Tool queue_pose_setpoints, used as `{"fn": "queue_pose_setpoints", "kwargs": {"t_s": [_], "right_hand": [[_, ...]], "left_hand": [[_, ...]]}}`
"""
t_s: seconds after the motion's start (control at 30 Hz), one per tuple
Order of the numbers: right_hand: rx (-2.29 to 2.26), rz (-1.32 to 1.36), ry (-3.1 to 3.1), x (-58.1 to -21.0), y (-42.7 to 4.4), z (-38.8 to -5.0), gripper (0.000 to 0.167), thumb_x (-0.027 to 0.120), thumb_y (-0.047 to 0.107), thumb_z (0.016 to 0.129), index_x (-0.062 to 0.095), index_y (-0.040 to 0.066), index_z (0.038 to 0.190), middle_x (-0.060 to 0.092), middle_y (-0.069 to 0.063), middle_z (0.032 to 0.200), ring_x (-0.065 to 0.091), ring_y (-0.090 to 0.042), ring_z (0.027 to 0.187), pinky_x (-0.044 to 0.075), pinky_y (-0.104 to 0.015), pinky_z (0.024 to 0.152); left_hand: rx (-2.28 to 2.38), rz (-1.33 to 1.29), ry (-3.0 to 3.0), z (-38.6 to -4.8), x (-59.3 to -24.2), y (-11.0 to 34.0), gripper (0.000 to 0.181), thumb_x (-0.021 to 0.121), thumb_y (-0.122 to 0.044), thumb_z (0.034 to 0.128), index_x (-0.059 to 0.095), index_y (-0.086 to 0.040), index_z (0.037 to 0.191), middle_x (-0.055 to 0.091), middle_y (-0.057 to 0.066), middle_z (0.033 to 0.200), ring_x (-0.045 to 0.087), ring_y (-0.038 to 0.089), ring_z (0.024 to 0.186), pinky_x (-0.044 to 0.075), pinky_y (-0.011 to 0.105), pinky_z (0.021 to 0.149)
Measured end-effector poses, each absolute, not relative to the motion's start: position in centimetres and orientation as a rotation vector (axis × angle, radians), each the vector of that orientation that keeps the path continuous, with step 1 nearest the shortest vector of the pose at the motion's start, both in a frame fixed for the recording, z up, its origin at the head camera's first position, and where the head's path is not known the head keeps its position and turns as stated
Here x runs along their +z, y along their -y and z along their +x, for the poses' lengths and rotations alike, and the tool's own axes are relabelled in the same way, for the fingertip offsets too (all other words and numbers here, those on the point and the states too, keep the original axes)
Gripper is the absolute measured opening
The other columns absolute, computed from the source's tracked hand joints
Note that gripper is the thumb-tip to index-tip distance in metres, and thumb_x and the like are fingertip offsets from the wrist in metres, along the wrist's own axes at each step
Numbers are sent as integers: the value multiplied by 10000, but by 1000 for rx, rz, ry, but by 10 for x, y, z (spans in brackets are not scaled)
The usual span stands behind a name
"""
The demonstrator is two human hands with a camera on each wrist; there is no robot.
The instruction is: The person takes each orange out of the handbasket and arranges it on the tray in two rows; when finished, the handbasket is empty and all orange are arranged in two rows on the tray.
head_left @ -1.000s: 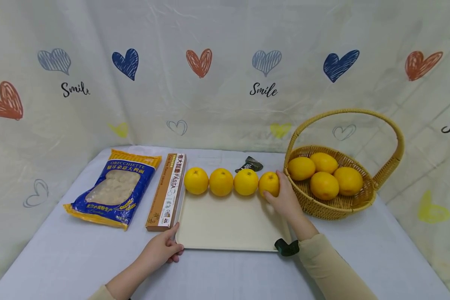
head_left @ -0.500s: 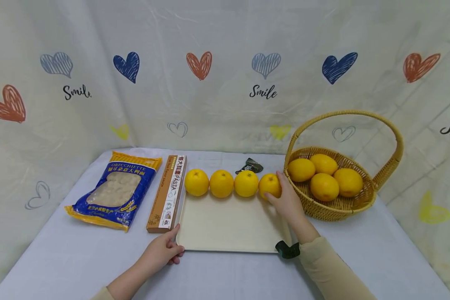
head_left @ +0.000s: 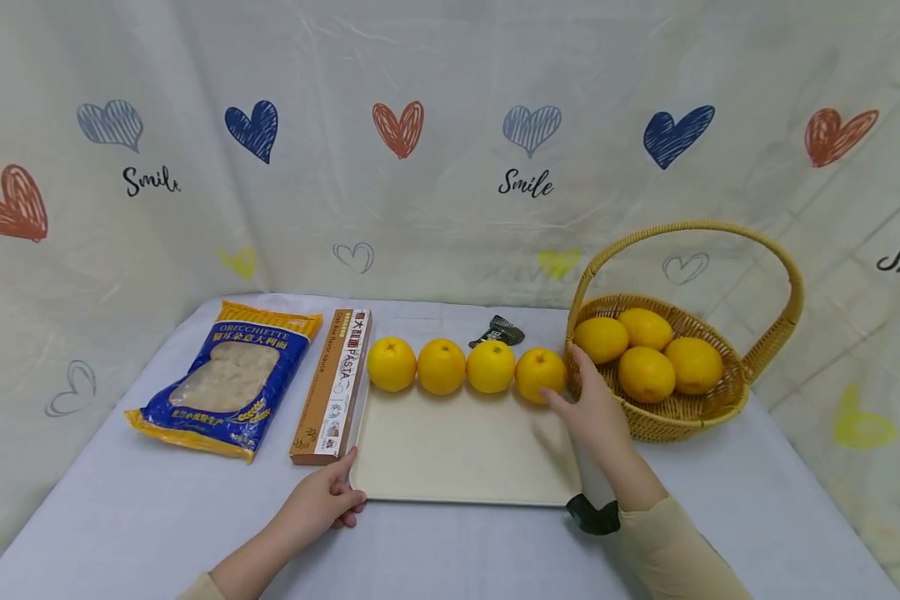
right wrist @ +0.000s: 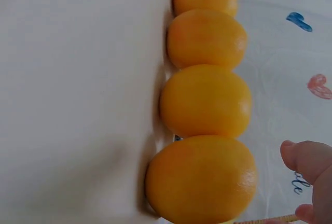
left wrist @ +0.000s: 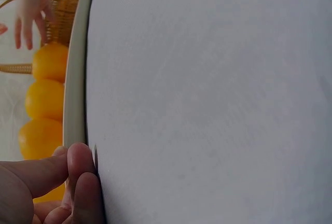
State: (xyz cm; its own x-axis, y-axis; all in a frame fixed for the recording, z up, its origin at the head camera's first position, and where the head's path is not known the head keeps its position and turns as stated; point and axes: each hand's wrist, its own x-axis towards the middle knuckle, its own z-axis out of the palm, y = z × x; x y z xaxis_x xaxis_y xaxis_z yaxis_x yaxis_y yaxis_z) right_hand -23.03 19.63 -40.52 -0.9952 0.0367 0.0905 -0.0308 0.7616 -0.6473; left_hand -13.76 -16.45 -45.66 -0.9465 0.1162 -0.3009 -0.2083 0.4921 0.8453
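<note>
The left hand (head_left: 318, 504) pinches the near-left corner of the tray (head_left: 465, 450). Oranges (head_left: 441, 367) form a row along the tray's far edge, long axis left to right; the rightmost orange (head_left: 537, 373) lies just left of the nearer right hand (head_left: 596, 417), whose fingers are spread wide, holding nothing. Counts, left to right: one orecchiette bag (head_left: 228, 383), one pasta box (head_left: 331, 387), four oranges, one tray, one dark packet (head_left: 504, 330), one basket (head_left: 663, 426), four visible yellow fruits (head_left: 647, 375) inside.
</note>
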Motion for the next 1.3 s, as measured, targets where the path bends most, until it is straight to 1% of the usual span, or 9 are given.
{"fn": "queue_pose_setpoints", "kwargs": {"t_s": [0.1,0.23,0.43,0.53,0.7,0.83,1.0,1.13,1.3], "right_hand": [[983,-11,2812,-395,-204,-224,825,594,445,839,143,152,1464,296,-126,1466,429,-356,1233,356,-557,951],[895,-48,2748,-381,-223,-224,797,574,457,847,177,132,1457,347,-129,1440,451,-363,1203,377,-573,891],[830,-139,2749,-372,-265,-230,786,527,490,859,162,146,1463,385,-252,1368,430,-439,1157,360,-606,825],[809,-135,2775,-377,-282,-233,773,513,484,868,162,136,1463,355,-284,1374,384,-476,1181,335,-627,857],[790,-33,2820,-386,-303,-238,764,501,481,878,156,132,1463,242,-256,1448,265,-507,1256,261,-655,934],[803,139,2841,-387,-314,-244,745,533,424,883,173,117,1459,255,-270,1434,245,-499,1269,232,-652,961],[771,279,2870,-387,-325,-251,735,606,362,856,248,72,1430,302,-287,1397,254,-489,1265,222,-639,978],[753,321,2960,-391,-333,-257,798,639,390,824,240,59,1430,253,-316,1407,228,-520,1260,211,-663,964],[685,301,3104,-394,-335,-263,876,641,465,795,201,74,1445,170,-322,1435,171,-553,1264,176,-688,960]], "left_hand": [[1435,-87,-2424,-137,-457,165,699,619,-92,834,246,8,1416,634,8,671,568,107,536,484,259,506],[1423,-102,-2440,-136,-456,166,698,617,-84,832,246,10,1416,628,9,666,571,113,537,485,261,504],[1416,-102,-2441,-135,-456,166,696,615,-85,834,246,13,1415,625,6,663,572,112,536,483,259,502],[1422,-106,-2440,-135,-456,166,690,616,-84,833,254,13,1412,624,9,660,572,113,532,481,260,498],[1440,-88,-2444,-136,-458,167,691,617,-77,832,253,9,1413,631,13,668,574,115,529,478,260,490],[1446,-84,-2445,-137,-461,167,697,620,-80,831,251,-5,1418,632,10,671,575,112,532,474,255,487],[1441,-88,-2445,-138,-461,167,699,626,-89,829,258,-13,1418,634,10,672,576,116,535,470,257,485],[1434,-91,-2446,-138,-459,166,694,626,-88,830,263,-15,1417,635,12,673,576,119,537,471,259,487],[1435,-93,-2444,-137,-459,165,689,627,-89,830,271,-12,1414,634,14,672,576,122,540,473,258,490]]}}
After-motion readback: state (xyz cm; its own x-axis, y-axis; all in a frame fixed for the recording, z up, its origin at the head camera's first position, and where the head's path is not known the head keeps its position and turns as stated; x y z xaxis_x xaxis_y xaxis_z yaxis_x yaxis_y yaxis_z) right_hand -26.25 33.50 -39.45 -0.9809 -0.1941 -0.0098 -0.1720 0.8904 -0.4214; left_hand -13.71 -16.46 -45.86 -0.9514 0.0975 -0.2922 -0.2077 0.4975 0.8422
